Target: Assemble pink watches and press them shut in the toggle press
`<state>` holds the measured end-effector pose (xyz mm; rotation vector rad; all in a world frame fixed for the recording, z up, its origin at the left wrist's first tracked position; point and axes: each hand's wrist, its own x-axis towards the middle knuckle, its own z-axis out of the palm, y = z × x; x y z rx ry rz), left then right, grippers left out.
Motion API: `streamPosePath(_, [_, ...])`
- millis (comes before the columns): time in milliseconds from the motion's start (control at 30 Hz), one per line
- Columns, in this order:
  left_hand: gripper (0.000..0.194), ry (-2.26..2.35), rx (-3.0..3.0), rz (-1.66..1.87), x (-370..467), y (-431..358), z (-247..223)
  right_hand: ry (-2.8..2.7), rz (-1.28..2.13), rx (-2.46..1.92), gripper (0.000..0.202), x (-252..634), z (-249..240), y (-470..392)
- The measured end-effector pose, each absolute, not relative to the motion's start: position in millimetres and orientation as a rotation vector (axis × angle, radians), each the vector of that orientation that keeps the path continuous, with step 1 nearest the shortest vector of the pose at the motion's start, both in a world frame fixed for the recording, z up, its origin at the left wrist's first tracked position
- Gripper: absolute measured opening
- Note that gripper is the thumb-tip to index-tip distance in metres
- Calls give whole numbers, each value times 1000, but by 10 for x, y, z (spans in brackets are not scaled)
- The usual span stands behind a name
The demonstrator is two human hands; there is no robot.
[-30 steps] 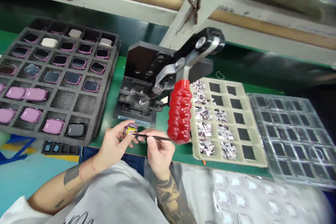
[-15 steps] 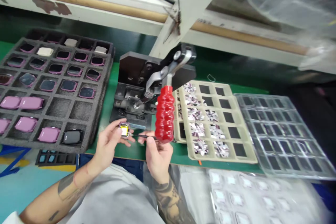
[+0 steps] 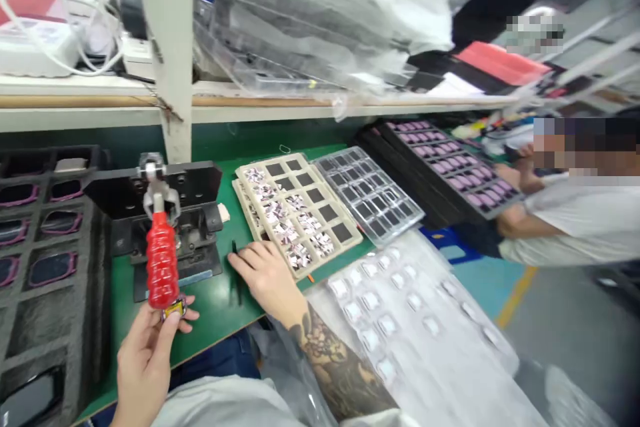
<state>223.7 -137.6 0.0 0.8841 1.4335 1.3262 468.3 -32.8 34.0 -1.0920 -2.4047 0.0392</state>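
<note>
My left hand (image 3: 150, 347) holds a small open watch case (image 3: 175, 309) between thumb and fingers; its inside shows yellow. The case is just below the red grip (image 3: 163, 260) of a black lever press (image 3: 175, 227), which partly overlaps it. My right hand (image 3: 263, 273) is low over the green bench, to the right of the press. Its bent fingertips close on black tweezers (image 3: 237, 277), which point toward the bench's front edge. Beside that hand is a cream compartment tray (image 3: 356, 239) with several heaps of small white-and-dark pieces (image 3: 285, 230).
A clear plastic tray (image 3: 395, 235) with dark cells lies further right. At left stands a grey foam tray (image 3: 95, 320) of watch cases. White sheeting with watch-shaped pieces (image 3: 387, 325) covers the front right. A co-worker (image 3: 575, 220) sits beyond a tray of purple cases (image 3: 480, 200).
The view has swung right. My right hand has moved away from the watch case, taking the tweezers to the bench beside the cream tray. My left hand still holds the case.
</note>
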Motion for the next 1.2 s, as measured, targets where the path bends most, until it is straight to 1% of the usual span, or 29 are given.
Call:
streamPosePath(67, [36, 1454, 912, 1310, 2219, -1369, 25, -2505, 22, -1140, 29, 4644, 296, -364])
streamPosePath(133, [36, 1441, 962, 1292, 2180, -1362, 7, -2434, 19, -1228, 31, 4732, 337, -337])
streamPosePath(267, [36, 1404, 1056, 1251, 2095, -1346, -69, -2142, -29, -1546, 28, 5229, 606, -137])
streamPosePath(400, [38, 1418, 1037, 1261, 2102, -1334, -50, -2135, -36, -1834, 28, 5725, 871, 142])
streamPosePath(500, [41, 1423, 1029, 1270, 2129, -1327, -29, -2147, -36, -1943, 31, 5883, 940, 388])
streamPosePath(667, [47, 1428, 1040, 1266, 2115, -1298, -77, -2211, 45, -1924, 16, 5874, 850, 791])
streamPosePath(767, [48, 1409, 1020, 1286, 2129, -1290, -66, -2190, 93, -1897, 21, 5850, 786, 880])
streamPosePath(900, [42, 1386, 934, 1346, 2213, -1317, 36, -2076, 86, -1820, 29, 5839, 747, 748])
streamPosePath(967, [38, 1387, 920, 1355, 2247, -1337, 79, -1968, 63, -1758, 29, 5836, 725, 634])
streamPosePath(1100, [39, 1464, 1047, 1260, 2226, -1376, 68, -1678, 92, -1523, 20, 5830, 668, 432])
streamPosePath(1200, [38, 1532, 1154, 1198, 2157, -1391, -10, -1658, 159, -1520, 14, 5827, 664, 286])
